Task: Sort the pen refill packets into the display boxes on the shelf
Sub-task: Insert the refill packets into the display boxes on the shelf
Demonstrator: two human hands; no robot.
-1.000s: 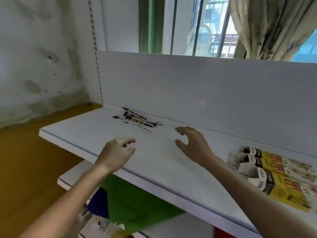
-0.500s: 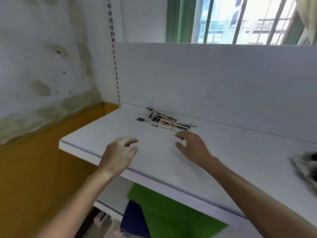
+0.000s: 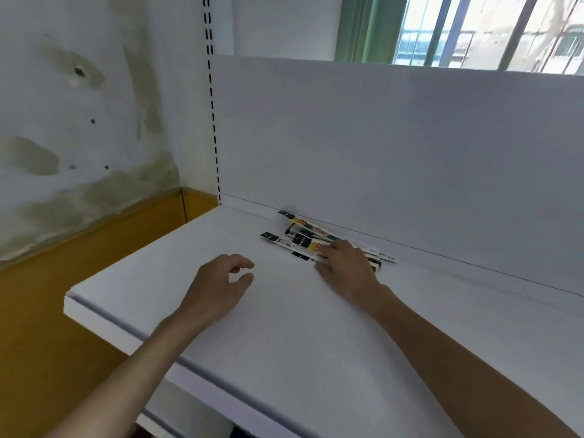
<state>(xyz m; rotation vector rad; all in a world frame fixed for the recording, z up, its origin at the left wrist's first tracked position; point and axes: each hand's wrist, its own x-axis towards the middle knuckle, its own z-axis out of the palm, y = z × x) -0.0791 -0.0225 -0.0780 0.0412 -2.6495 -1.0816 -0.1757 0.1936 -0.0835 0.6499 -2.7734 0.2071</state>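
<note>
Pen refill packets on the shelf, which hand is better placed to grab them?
Right: the right hand rests its fingers on the pen refill packets; the left hand hovers apart, holding nothing.

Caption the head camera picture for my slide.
Right hand touches a pile of pen refill packets at the back of a white shelf; left hand hovers empty nearby.

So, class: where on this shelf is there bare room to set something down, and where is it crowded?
Bare: the shelf left of the left hand, and right of the right hand. Crowded: the packets by the back panel.
</note>
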